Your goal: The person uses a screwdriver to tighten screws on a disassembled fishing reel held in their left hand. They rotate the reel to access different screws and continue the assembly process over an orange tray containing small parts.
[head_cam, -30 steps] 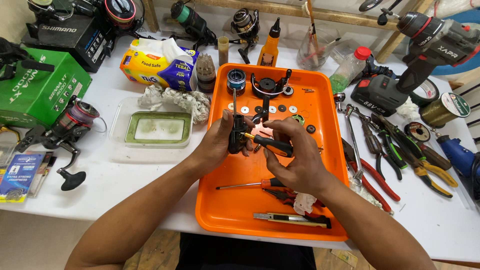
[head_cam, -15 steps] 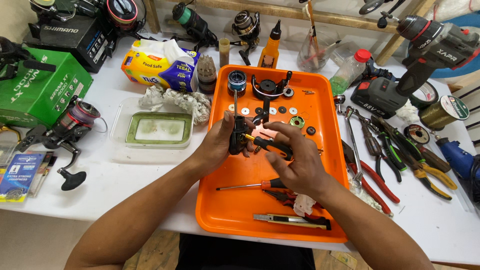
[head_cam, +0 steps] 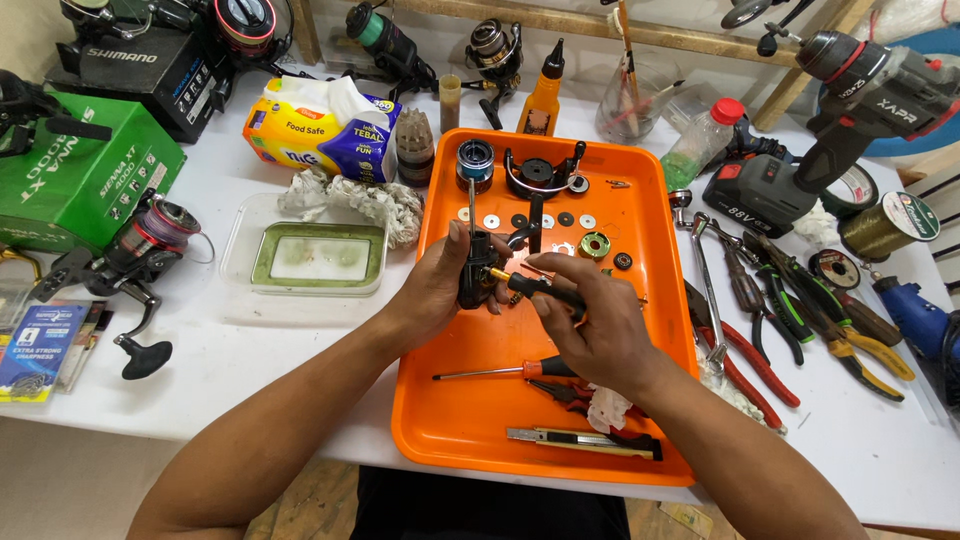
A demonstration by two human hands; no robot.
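1. The left hand (head_cam: pixel 440 290) is closed around a small black fishing-reel body (head_cam: pixel 474 282), holding it just above the orange tray (head_cam: pixel 450 420). That grip looks the same as half a second and a second ago.
2. The right hand (head_cam: pixel 592 325) is narrowed around the black handle of a small driver (head_cam: pixel 535 287), whose brass-coloured tip meets the reel body's side. Against the earlier views the hand sits in almost the same place; any turning of the tool is too slight to tell.
3. Since nothing on the tray has shifted, the work seems to be in the middle of one fastening at the reel body, not between steps.
4. Parts lie spread at the far end of the tray: a blue-rimmed spool (head_cam: pixel 475 158), a black rotor piece (head_cam: pixel 538 172), a row of washers (head_cam: pixel 528 220) and a green gear (head_cam: pixel 594 244).
5. Nearer the person, a red-handled screwdriver (head_cam: pixel 505 370) and a utility knife (head_cam: pixel 580 438) rest on the tray, untouched.
6. Right of the tray lie pliers (head_cam: pixel 850 330) and a cordless drill (head_cam: pixel 800 150); left of it, a complete spinning reel (head_cam: pixel 130 255) and a clear tub (head_cam: pixel 315 255).
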